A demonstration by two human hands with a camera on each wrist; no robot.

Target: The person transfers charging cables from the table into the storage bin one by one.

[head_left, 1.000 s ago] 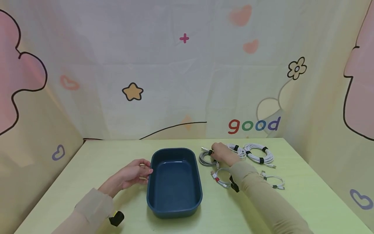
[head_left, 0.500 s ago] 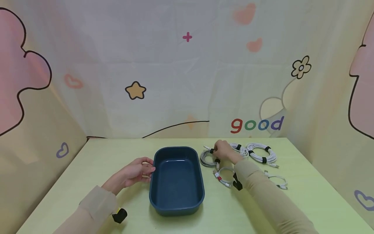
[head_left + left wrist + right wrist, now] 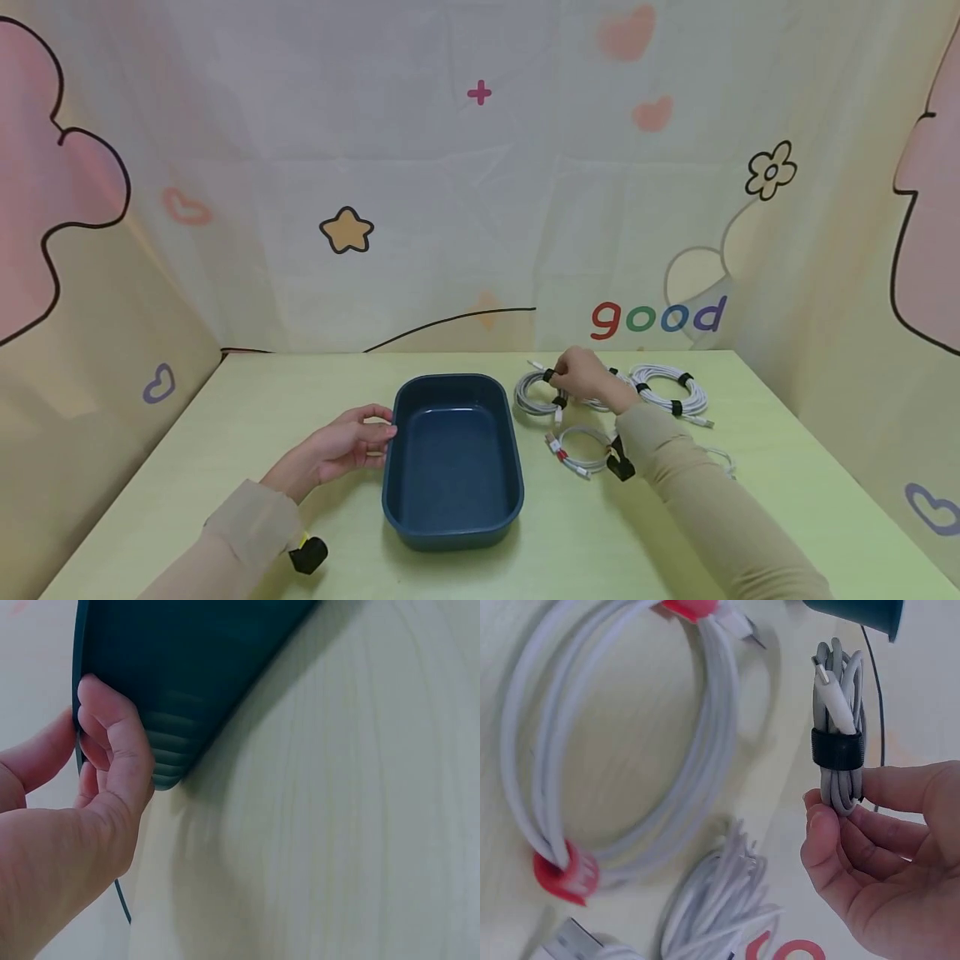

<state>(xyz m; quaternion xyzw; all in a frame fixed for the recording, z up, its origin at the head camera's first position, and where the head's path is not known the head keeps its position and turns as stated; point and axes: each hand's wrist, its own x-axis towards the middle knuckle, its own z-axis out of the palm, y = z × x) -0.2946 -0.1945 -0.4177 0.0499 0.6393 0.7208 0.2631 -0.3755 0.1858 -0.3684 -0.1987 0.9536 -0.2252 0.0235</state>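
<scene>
My left hand (image 3: 345, 442) holds the left rim of a dark blue rectangular bin (image 3: 516, 479), thumb at the rim and curled fingers along the outer wall (image 3: 169, 742). Nothing lies inside the bin. To its right, my right hand (image 3: 581, 373) pinches a coiled grey cable (image 3: 534, 409) between thumb and fingertips. That coil stands tilted, and the right wrist view shows its black strap (image 3: 838, 750) and a white plug (image 3: 836, 705). Close below the right hand lies a coiled white cable with red straps (image 3: 724, 697). Another white coil (image 3: 597, 406) is partly hidden behind the hand.
A large white coil with black straps (image 3: 696, 400) lies at the back right of the table (image 3: 300, 383). Beside the right forearm a small white cable (image 3: 724, 455) is mostly covered by the sleeve. A printed cloth (image 3: 420, 167) hangs behind the table.
My right hand has risen slightly, tilting the grey cable up with it. The left hand stays at the bin's rim. The head view has shifted a little.
</scene>
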